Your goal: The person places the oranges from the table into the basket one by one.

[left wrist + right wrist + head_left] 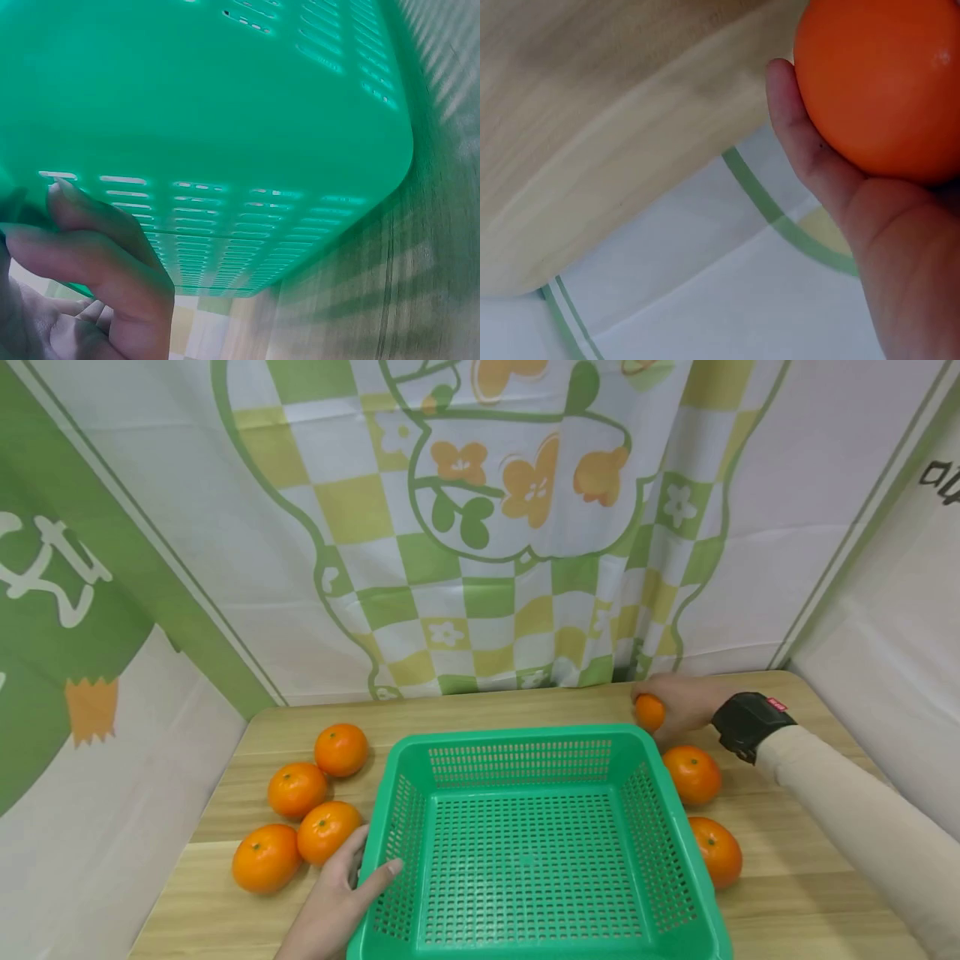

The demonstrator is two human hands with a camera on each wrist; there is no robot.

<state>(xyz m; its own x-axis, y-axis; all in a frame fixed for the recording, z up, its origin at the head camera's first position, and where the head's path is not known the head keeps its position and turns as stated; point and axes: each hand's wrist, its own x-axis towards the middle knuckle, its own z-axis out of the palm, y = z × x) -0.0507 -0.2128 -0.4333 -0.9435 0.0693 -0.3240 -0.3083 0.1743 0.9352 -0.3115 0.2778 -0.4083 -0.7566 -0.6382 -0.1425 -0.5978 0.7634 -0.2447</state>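
A green plastic basket [525,860] with slotted walls sits on the table, nothing inside it. My left hand [333,893] grips its left rim, thumb over the inner side and fingers outside. In the left wrist view, curled fingers [112,262] lie against the basket's outer wall [195,112]. Beyond the basket's far right corner, my right hand [682,702] holds an orange [649,712]. The right wrist view shows that orange [885,82] large in the palm, with a finger [802,142] along its side. Two more oranges, a farther one [692,774] and a nearer one [717,852], lie right of the basket.
Several oranges [297,790] lie in a group left of the basket, near my left hand. The wooden table [810,827] ends at a patterned cloth [480,610] hanging behind it. White and green panels [172,735] stand at the sides.
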